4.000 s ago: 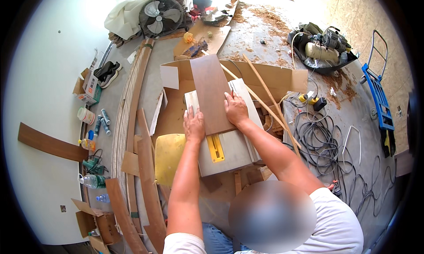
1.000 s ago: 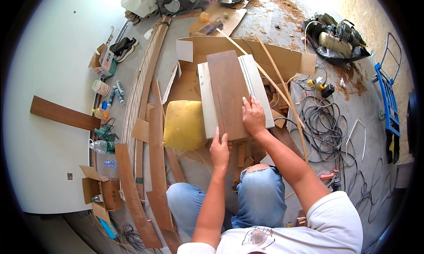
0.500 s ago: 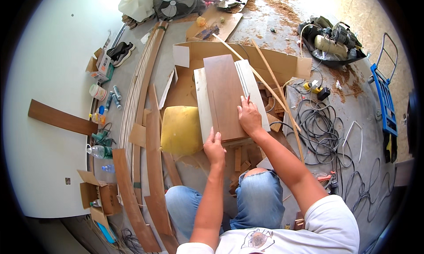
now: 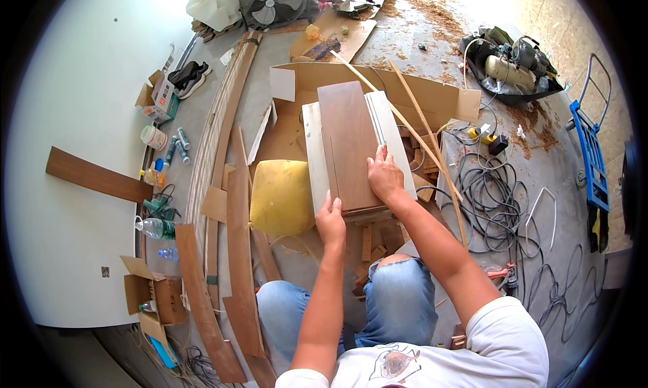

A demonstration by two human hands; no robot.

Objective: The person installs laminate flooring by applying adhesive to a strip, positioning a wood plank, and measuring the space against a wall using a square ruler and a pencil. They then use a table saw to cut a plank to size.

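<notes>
A brown wooden board (image 4: 351, 138) with a thin dark line along its left part lies lengthwise on a white slotted worktop (image 4: 393, 145). My left hand (image 4: 331, 223) grips the board's near left edge, its thumb along the side. On the right edge rests my right hand (image 4: 385, 177), its fingers closed round a thin reddish pencil-like stick (image 4: 383, 146), mostly hidden by the fingers. Beside the worktop, to the left, is a worn yellow stool seat (image 4: 280, 197).
Long brown planks (image 4: 239, 253) lie at left. A cardboard sheet (image 4: 432, 94) stands behind the worktop, with thin wood strips (image 4: 422, 121) leaning across. Coiled black cables (image 4: 482, 199) cover the floor at right, near a blue hand truck (image 4: 590, 158). Wood offcuts (image 4: 378, 243) lie below.
The whole view has shifted slightly to the right. Both hands stay at the board's edges, and the reddish stick in my right hand shows less than before.
</notes>
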